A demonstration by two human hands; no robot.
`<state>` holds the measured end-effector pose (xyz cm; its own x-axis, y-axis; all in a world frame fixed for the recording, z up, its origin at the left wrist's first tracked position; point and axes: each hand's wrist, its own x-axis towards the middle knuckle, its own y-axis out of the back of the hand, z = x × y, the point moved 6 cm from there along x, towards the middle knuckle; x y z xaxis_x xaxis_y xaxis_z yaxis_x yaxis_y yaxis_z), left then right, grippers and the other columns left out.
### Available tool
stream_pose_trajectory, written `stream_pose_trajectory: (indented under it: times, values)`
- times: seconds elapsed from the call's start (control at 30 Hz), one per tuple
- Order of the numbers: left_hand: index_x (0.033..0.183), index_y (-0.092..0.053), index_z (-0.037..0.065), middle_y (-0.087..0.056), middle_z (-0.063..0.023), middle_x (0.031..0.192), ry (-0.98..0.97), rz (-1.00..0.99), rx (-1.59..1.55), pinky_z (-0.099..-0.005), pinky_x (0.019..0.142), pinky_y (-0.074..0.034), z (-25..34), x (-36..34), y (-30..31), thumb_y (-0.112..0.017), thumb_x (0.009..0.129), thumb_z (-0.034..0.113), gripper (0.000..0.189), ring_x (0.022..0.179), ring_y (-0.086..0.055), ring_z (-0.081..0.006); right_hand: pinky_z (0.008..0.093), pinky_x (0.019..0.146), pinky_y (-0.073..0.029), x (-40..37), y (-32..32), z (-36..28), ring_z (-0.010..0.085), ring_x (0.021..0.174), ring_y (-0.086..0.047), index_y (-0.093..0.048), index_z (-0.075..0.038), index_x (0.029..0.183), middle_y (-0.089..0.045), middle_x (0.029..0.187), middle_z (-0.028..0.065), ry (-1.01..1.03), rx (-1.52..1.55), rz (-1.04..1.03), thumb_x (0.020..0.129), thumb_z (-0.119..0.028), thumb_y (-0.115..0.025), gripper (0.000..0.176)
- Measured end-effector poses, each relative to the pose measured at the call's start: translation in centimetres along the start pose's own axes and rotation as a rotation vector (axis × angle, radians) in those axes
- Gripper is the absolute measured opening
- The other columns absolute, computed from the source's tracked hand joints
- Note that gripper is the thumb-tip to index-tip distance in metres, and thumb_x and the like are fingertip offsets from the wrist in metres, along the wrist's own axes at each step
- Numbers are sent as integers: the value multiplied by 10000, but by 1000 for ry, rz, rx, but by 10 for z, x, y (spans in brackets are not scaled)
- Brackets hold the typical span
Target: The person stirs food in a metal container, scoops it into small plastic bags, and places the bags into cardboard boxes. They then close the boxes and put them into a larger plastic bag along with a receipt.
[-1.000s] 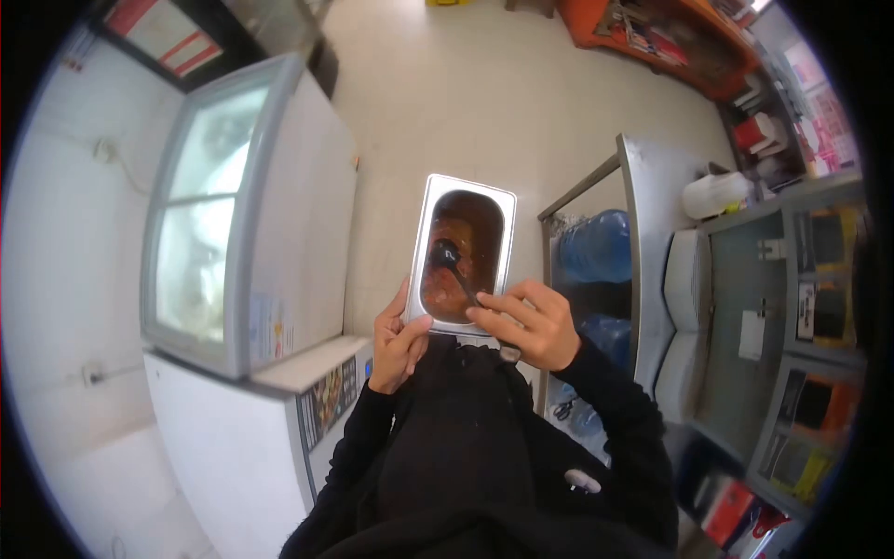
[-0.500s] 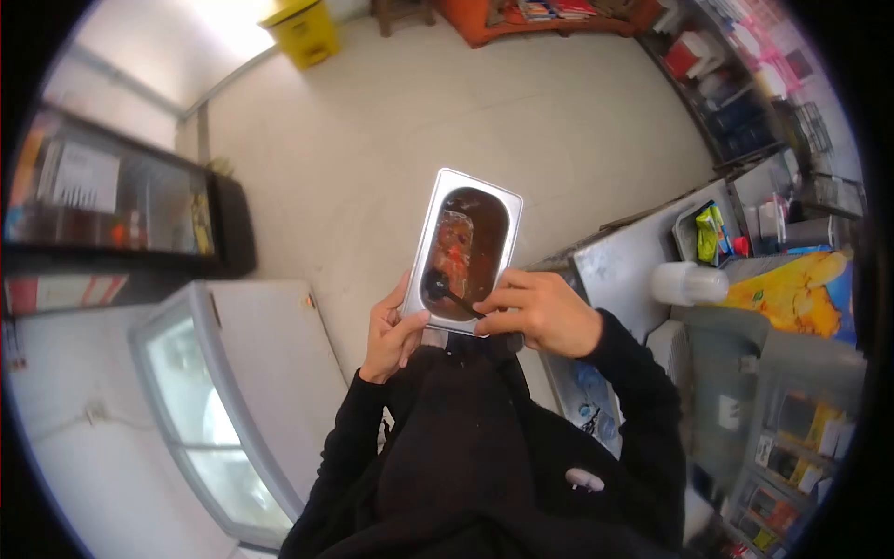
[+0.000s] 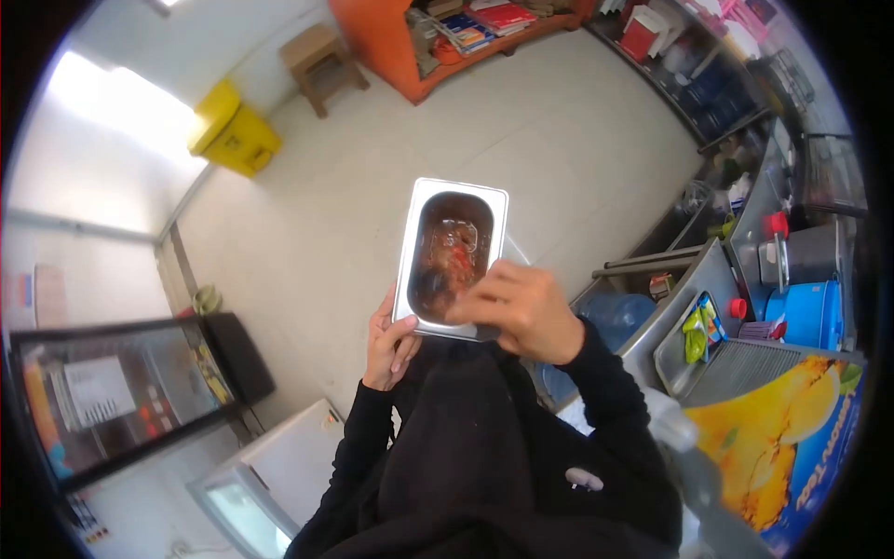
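My left hand point(image 3: 387, 345) grips the lower left side of a deep rectangular metal pan point(image 3: 406, 279), thumb on the rim. Inside the pan lies dark brown sauce or liquid with red pieces point(image 3: 458, 256) and a clear, shiny part on top. Over the pan's lower right corner is my right hand point(image 3: 526, 312), its fingers pinched on a black spoon point(image 3: 432, 282). The spoon's dark bowl rests in the food at the lower left of the pan; its handle is mostly hidden by the blurred fingers.
Right of me runs a metal counter with a sink tray point(image 3: 672, 359), a blue bucket point(image 3: 806, 315) and a lemon tea box point(image 3: 792, 438). A glass-front cabinet point(image 3: 121, 391) stands at left. Ahead are a yellow bin point(image 3: 233, 135), a wooden stool point(image 3: 323, 63) and an orange shelf point(image 3: 382, 42).
My view has turned and moved forward, so the bin, stool and counter show differently. The pan stays in my left hand. My right hand has shifted over the spoon's handle, blurred by motion.
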<state>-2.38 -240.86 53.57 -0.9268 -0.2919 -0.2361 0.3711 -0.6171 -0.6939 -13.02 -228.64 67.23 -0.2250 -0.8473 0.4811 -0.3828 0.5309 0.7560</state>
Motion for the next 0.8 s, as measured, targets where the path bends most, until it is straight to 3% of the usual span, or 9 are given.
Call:
stream_pose_trajectory:
  times: [0.07,0.17,0.27,0.37,0.5,0.7,0.8]
  values:
    - [1404,-262,12,-593,-14,719,32,1,34,-168,316,-248,8,53,-26,-519,849,15,612,287,-308,-20,290,575,-480,12,22,40,164,737,-544,-634,-175,844,-535,728,-29,36,18,-156,611,-36,-650,272]
    - [1402,-265,5,-593,-18,718,77,-71,107,-169,321,-251,28,140,-42,-516,853,12,603,289,-312,-23,294,579,-481,53,52,114,171,723,-543,-637,-175,841,-547,728,-26,-41,-41,-151,609,-48,-657,266]
    - [1402,-265,-2,-585,-15,697,91,-171,110,-170,329,-254,30,226,-71,-514,854,3,602,293,-315,-21,295,589,-482,82,91,194,177,713,-540,-640,-167,839,-559,730,-28,-160,-124,19,609,-56,-668,257]
    - [1407,-261,-3,-572,-2,662,164,-212,175,-172,335,-252,43,313,-104,-520,854,1,610,298,-312,-19,288,601,-484,107,100,261,182,697,-536,-638,-149,827,-566,723,-26,-232,69,39,608,-46,-671,245]
    - [1412,-250,1,-547,10,628,299,-319,260,-173,337,-243,37,422,-170,-506,861,-13,608,305,-306,-19,277,615,-484,103,149,341,162,766,-525,-618,-143,864,-553,808,-28,-289,-194,-23,621,-87,-674,256]
    - [1413,-252,4,-545,10,635,467,-455,329,-182,337,-237,-5,573,-273,-486,866,-25,596,311,-299,-20,265,637,-489,80,237,476,148,821,-526,-605,-145,880,-543,844,-26,-314,-610,100,643,-124,-628,239]
    - [1411,-258,6,-542,13,638,501,-478,357,-183,339,-232,-32,638,-337,-483,864,-31,593,314,-286,-20,269,623,-495,60,302,540,159,829,-535,-618,-153,907,-575,912,-31,-403,-618,169,600,-84,-646,317]
